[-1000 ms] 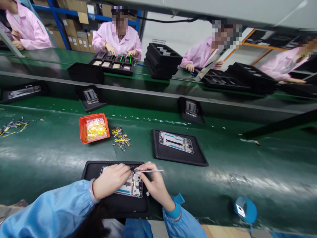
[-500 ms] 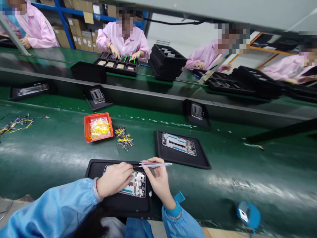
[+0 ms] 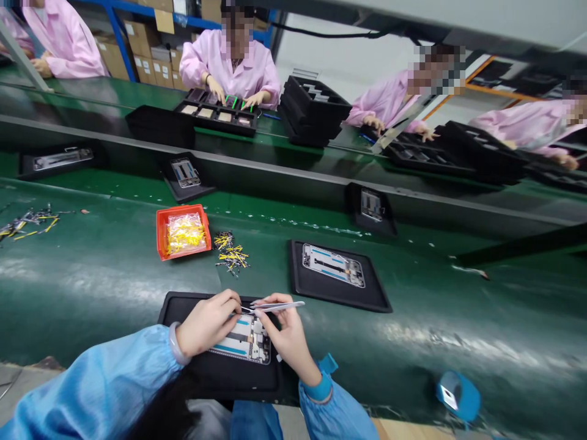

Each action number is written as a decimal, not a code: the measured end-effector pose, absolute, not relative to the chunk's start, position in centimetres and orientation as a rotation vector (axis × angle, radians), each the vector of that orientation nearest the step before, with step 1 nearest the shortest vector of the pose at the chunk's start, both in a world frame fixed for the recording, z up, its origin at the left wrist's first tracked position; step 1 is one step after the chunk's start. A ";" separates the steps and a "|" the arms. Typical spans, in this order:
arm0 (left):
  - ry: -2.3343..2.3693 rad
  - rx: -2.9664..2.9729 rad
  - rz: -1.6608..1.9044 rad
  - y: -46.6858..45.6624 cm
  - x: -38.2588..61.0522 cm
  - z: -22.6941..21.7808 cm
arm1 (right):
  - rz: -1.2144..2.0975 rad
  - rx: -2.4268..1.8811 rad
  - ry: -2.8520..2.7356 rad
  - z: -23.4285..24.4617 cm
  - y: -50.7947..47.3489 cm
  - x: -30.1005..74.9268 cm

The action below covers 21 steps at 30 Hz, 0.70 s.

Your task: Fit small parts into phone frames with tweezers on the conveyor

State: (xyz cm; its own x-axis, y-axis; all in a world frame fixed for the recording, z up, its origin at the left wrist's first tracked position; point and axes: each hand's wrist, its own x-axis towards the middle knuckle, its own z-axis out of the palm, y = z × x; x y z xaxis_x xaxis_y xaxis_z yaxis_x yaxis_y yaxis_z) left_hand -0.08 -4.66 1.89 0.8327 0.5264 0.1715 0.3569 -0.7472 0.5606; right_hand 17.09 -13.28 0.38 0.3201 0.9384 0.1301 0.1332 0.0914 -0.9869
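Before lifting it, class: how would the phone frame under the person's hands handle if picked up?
The phone frame looks thin and flat, so probably light yet fairly stiff. Its exposed parts may be fragile. Lying flat on the black mat, it seems unlikely to roll.

The left hand (image 3: 206, 324) hid part of the phone frame (image 3: 247, 339), and whether the tweezers' tips (image 3: 243, 309) touched it was too small to tell. The loose yellow-and-black parts (image 3: 230, 252) were too small to identify, and the picture's edge cut off the far-left co-worker (image 3: 64, 43).
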 end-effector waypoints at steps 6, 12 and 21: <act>0.663 2.415 0.443 -4.4 0.0 1.9 | 0.766 -1.374 -1.102 0.4 -13.3 16.9; 0.661 2.390 0.417 -4.3 0.0 1.9 | 0.705 -1.344 -1.112 0.8 -13.4 16.9; 0.625 2.355 0.423 -3.8 0.0 2.2 | 0.724 -1.324 -1.172 0.8 -13.0 16.7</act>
State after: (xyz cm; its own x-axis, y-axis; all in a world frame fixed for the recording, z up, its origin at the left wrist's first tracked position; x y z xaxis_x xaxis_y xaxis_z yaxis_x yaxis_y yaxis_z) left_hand -0.01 -3.85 2.21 0.8338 0.5357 0.1337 0.3237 -0.6705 0.6676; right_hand 16.70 -13.04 0.79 0.3070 0.9240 0.2280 0.2092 0.1682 -0.9633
